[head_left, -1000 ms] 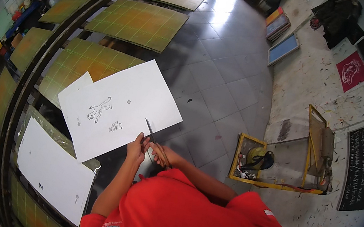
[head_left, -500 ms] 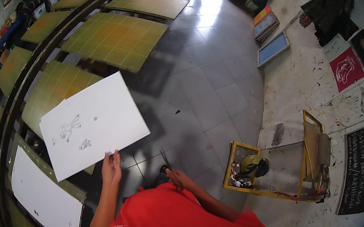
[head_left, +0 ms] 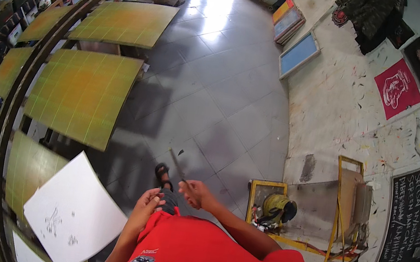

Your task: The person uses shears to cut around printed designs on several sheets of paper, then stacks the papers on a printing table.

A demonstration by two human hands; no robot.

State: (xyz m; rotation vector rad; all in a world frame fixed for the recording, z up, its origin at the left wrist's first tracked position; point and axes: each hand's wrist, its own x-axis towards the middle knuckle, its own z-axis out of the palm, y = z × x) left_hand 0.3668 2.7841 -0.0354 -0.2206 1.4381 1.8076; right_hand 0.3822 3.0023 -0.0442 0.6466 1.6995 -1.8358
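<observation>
Holding the tool (head_left: 177, 165), the right hand (head_left: 196, 194) is closed around its near end, in front of the red shirt (head_left: 204, 252). The tool is slim and dark like a blade; its long axis runs from the fist toward the far left, and its tip points above the floor (head_left: 213, 105), a little to the right of the sandal (head_left: 162, 171). The left hand (head_left: 146, 202) is half open, with loosely bent fingers, and I see no thing in it; whether it has something thin between the fingers, I cannot tell.

The paper (head_left: 89, 200) lies to the near left of both hands, over the worktop (head_left: 33, 161), and its right part reaches past the worktop's right edge. It looks almost square from here, so its long axis is not clear. One corner points far, another points right, toward the left wrist, just beside it; I cannot tell if they touch. The left hand is therefore the nearer one to the paper, while the right hand and the tool are well apart from it, on the other side of the left hand.
</observation>
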